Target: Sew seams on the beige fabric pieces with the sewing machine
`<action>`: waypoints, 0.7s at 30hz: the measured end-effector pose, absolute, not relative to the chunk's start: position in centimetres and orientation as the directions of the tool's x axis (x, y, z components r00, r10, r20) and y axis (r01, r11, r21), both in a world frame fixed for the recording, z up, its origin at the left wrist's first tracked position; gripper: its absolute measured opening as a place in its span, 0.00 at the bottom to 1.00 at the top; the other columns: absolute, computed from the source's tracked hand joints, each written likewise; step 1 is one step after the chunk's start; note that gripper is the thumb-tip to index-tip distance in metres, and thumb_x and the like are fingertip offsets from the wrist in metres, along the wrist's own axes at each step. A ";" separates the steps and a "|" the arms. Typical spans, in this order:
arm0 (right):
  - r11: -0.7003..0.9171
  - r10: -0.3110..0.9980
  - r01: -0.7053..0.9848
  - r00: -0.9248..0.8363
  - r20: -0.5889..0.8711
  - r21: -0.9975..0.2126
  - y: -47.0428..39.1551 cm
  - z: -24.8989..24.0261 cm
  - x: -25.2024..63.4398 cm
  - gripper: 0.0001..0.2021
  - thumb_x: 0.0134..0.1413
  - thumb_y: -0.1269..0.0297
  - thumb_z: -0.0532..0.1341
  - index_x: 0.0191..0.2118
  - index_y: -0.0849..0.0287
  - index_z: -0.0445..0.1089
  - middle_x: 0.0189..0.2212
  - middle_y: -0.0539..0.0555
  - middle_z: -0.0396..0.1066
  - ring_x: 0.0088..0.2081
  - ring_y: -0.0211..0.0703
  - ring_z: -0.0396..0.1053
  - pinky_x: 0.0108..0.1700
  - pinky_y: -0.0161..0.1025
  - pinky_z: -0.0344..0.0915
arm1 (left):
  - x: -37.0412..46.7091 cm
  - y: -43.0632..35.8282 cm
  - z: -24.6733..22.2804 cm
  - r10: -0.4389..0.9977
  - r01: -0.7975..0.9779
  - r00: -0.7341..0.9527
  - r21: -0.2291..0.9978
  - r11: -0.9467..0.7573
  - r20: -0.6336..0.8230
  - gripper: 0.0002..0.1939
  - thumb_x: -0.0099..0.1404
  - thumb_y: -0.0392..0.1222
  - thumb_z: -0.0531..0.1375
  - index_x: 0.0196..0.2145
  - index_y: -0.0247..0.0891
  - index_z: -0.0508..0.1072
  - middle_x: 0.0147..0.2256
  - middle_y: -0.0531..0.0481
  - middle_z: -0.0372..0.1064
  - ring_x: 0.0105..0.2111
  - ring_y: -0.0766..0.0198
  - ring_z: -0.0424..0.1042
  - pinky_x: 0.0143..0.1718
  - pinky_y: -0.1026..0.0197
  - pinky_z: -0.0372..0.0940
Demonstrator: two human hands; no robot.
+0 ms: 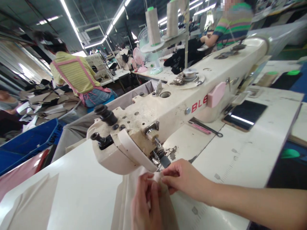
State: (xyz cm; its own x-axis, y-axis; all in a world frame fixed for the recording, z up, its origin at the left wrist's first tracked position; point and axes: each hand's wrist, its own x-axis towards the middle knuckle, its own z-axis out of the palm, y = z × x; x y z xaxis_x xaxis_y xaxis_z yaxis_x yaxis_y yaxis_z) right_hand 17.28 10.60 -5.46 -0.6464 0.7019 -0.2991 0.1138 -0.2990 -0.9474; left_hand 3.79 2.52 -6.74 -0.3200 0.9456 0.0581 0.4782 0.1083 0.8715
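Left hand (144, 204) and right hand (182, 179) meet fingertip to fingertip just below the sewing machine (168, 108) head, fingers pinched; the right forearm is bare.

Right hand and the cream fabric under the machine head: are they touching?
Touching. The head view shows the right hand pinching the edge of the cream fabric just below the sewing machine, while the left hand also grips it.

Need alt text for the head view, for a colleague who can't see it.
Both hands, left hand and right hand, pinch the edge of a white fabric at the needle area of a cream sewing machine on a white table. A phone lies beside the machine.
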 end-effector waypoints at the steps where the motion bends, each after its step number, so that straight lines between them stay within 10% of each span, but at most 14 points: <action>1: -0.276 0.717 0.121 -0.635 -0.288 -0.954 10.6 -5.6 17.2 0.07 0.47 0.68 0.58 0.26 0.64 0.72 0.20 0.49 0.67 0.24 0.36 0.66 0.30 0.34 0.68 | 3.0 3.2 -6.2 0.964 0.485 -0.265 0.860 0.156 -0.025 0.11 0.67 0.49 0.50 0.40 0.40 0.65 0.23 0.56 0.64 0.21 0.68 0.65 0.23 0.68 0.59; 7: -0.183 0.787 0.122 -0.577 -0.220 -0.976 10.3 -5.7 17.0 0.06 0.47 0.70 0.57 0.31 0.63 0.72 0.20 0.49 0.67 0.24 0.37 0.67 0.28 0.32 0.66 | -0.2 6.4 -4.7 0.960 0.540 0.051 0.816 0.206 -0.276 0.11 0.65 0.48 0.51 0.31 0.40 0.65 0.19 0.57 0.60 0.14 0.72 0.59 0.16 0.70 0.53; 11: -0.089 0.782 0.132 -0.604 -0.151 -0.987 8.6 -5.6 17.1 0.25 0.41 0.73 0.63 0.49 0.55 0.66 0.26 0.46 0.68 0.24 0.35 0.67 0.26 0.28 0.62 | 0.1 6.3 -5.3 0.972 0.559 -0.094 0.797 0.230 -0.215 0.11 0.62 0.46 0.53 0.27 0.38 0.67 0.18 0.56 0.63 0.15 0.71 0.61 0.17 0.69 0.55; 21: -0.040 0.677 0.281 -0.698 -0.233 -0.959 9.0 -5.2 18.2 0.18 0.41 0.79 0.56 0.36 0.55 0.76 0.16 0.43 0.57 0.20 0.30 0.55 0.21 0.26 0.49 | 1.0 7.3 -5.4 0.833 0.421 -0.360 0.724 0.546 -0.420 0.11 0.58 0.39 0.55 0.18 0.38 0.64 0.10 0.58 0.61 0.08 0.71 0.59 0.11 0.70 0.51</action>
State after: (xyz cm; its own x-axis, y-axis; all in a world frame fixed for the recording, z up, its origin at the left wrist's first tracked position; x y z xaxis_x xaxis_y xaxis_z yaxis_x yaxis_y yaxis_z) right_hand 18.19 8.98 -5.19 -0.6982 0.6770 -0.2329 0.2808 -0.0402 -0.9589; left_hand 1.00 7.28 -5.44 -0.3596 0.8333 -0.4199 0.4206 0.5465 0.7242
